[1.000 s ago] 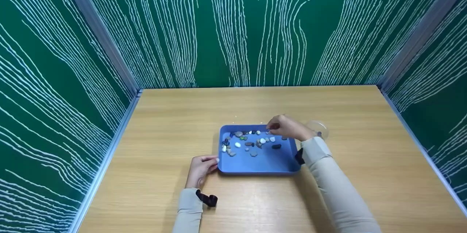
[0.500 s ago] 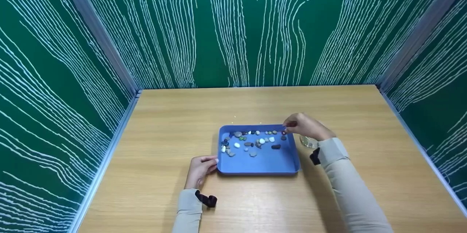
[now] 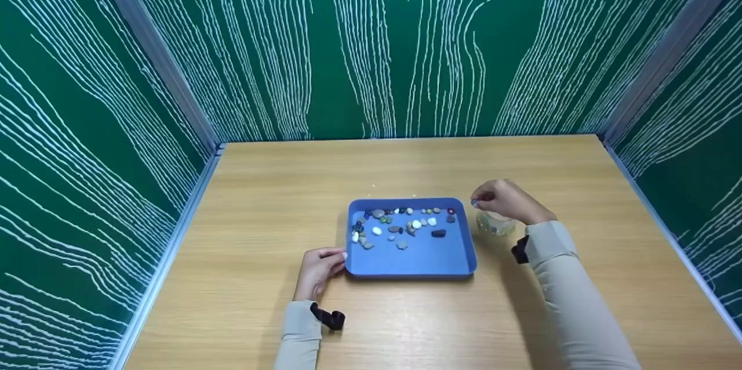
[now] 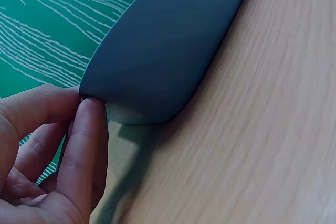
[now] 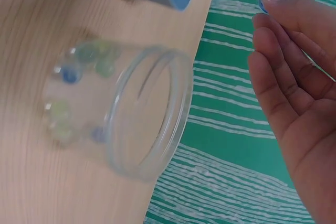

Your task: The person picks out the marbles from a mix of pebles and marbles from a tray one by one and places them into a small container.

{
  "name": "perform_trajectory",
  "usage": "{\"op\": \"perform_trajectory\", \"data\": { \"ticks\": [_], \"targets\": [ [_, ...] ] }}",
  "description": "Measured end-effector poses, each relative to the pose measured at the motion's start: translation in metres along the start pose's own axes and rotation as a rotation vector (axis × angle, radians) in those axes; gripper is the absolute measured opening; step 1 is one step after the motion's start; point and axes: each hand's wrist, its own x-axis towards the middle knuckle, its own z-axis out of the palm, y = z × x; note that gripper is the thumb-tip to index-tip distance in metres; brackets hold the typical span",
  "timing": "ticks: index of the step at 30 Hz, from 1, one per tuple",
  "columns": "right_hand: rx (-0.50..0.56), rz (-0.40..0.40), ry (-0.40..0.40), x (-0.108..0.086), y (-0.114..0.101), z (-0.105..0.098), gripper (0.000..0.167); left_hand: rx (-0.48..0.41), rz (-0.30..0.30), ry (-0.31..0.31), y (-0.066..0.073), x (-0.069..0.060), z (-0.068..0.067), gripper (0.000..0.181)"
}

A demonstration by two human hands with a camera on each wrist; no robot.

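Observation:
My right hand (image 3: 510, 200) pinches a small blue marble (image 5: 262, 3) between thumb and forefinger. It is held above a clear jar (image 3: 494, 224), just right of the tray. Several green and blue marbles (image 5: 71, 73) lie at the bottom of this jar in the right wrist view. With thumb and fingertips, my left hand (image 3: 317, 270) grips the near left corner of a blue tray (image 3: 417, 265). The tray's outer wall (image 4: 163, 51) fills the upper middle of the left wrist view. Pebbles and marbles are scattered inside the tray, among them a black stone (image 3: 439, 233) and a white pebble (image 3: 377, 231).
Everything stands on a wooden table (image 3: 278, 184). Tiny pale bits (image 3: 373, 185) lie behind the tray. Green panels (image 3: 348, 68) with white wavy lines enclose the back and both sides, joined by grey posts (image 3: 153, 48).
My right hand has moved right from over the tray's back edge to above the jar, carrying the blue marble. My left hand stays at the tray's corner.

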Motion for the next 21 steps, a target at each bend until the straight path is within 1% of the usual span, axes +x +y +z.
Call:
{"op": "perform_trajectory", "data": {
  "ticks": [2,6,14,21],
  "targets": [
    [0.006,0.009,0.001,-0.002,0.005,-0.003,0.016,-0.005,0.011,0.008,-0.006,0.005,-0.001,0.03],
    [0.017,0.037,0.003,-0.007,0.014,-0.008,0.017,-0.003,0.01,0.017,-0.009,0.008,-0.002,0.029],
    [0.012,0.066,0.0,-0.014,0.027,-0.013,0.02,0.0,0.002,0.011,-0.01,0.008,-0.002,0.031],
    [0.01,0.085,-0.013,-0.018,0.031,-0.019,0.022,-0.025,0.012,0.018,-0.007,0.005,-0.001,0.029]
  ]
}}
